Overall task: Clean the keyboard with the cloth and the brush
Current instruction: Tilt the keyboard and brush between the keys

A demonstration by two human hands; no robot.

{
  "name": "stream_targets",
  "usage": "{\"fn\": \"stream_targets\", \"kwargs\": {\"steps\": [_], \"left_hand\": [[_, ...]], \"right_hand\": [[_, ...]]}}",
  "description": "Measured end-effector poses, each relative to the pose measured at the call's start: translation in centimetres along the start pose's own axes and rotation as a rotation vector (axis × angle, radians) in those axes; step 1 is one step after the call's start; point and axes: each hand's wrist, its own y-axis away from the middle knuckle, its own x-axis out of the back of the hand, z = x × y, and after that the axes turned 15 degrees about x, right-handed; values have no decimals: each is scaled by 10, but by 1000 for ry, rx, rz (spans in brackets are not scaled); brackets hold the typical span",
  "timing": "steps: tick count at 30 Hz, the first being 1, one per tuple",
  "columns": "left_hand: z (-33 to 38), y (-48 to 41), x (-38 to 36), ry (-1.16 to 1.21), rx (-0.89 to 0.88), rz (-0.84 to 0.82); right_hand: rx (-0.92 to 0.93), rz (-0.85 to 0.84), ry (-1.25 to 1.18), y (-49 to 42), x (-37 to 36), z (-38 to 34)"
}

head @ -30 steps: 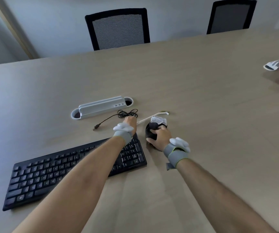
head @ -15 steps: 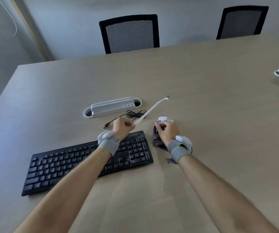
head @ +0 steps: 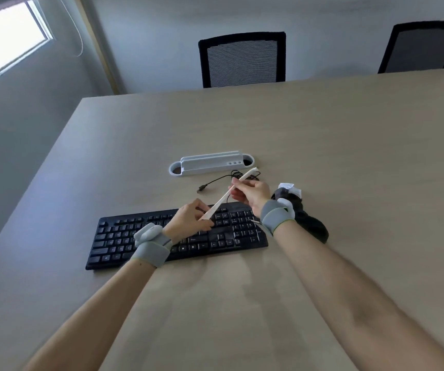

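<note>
A black keyboard (head: 124,236) lies on the wooden table in front of me. Above its right half I hold a thin white brush (head: 222,200) slanted up to the right. My left hand (head: 191,223) pinches its lower end and my right hand (head: 251,194) grips it near the upper part. A dark grey cloth (head: 309,223) with a white label lies bunched on the table just right of the keyboard, partly hidden by my right wrist.
A white cable tray (head: 210,164) sits beyond the keyboard, with the keyboard's black cable and USB plug (head: 203,188) coiled beside it. Two black office chairs (head: 242,60) stand at the table's far edge. The table's left edge (head: 54,162) runs close to the keyboard.
My right hand has left the cloth on the table and taken hold of the brush. My left hand brought the brush back over the keyboard's right half.
</note>
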Motion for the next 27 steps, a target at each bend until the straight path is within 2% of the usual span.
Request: {"fn": "stream_targets", "kwargs": {"steps": [2,7,9,11,13,16,22,27], "left_hand": [[4,6,-2,85,43,-83],[-1,10,-12,46,102,26],[-13,9,-12,87,177,24],[-26,10,-9,77,247,28],[-38,11,-5,40,282,57],[-46,12,-2,-11,284,70],[-45,15,-2,-167,278,13],[-47,12,-3,-322,255,43]], "right_hand": [[-11,-25,23,3,-4,4],[-69,-106,89,12,4,17],[-16,-63,305,13,17,27],[53,34,673,15,33,34],[-16,65,964,17,42,39],[-183,27,1196,23,42,44],[-334,66,996,13,40,50],[-376,53,834,10,42,46]]}}
